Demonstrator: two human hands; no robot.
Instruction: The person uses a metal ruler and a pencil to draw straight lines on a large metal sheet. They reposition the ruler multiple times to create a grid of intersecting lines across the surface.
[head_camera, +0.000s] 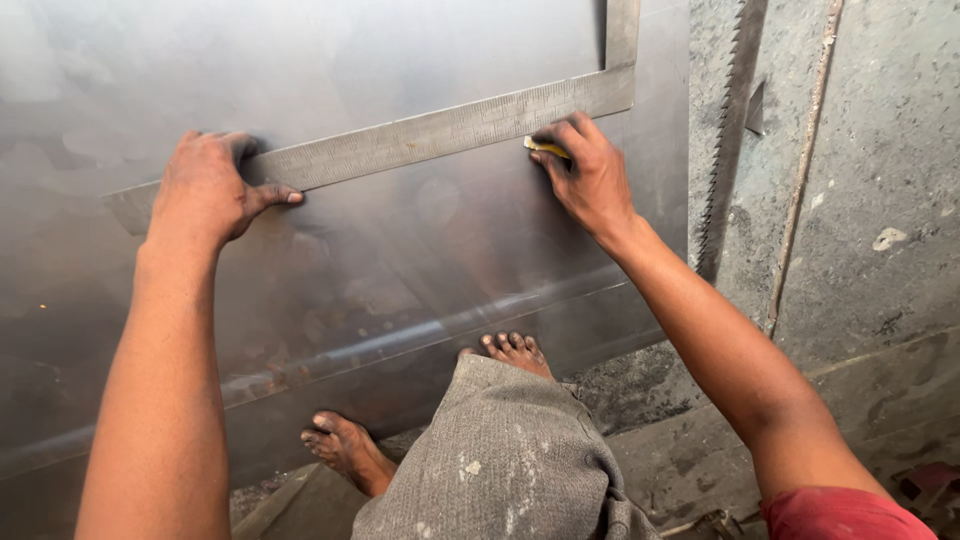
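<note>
A large grey metal sheet (380, 260) lies on the floor in front of me. On it rests a steel L-shaped square (440, 132), its long arm running from left to upper right. My left hand (205, 188) presses flat on the left end of that arm. My right hand (588, 175) is closed on a small yellow marking tool (545, 148), whose tip touches the lower edge of the square's arm near its corner.
My two bare feet (515, 352) stand at the sheet's near edge, with my grey trouser knee (500, 450) over them. A long saw blade (725, 130) lies on the concrete floor (880, 180) just right of the sheet.
</note>
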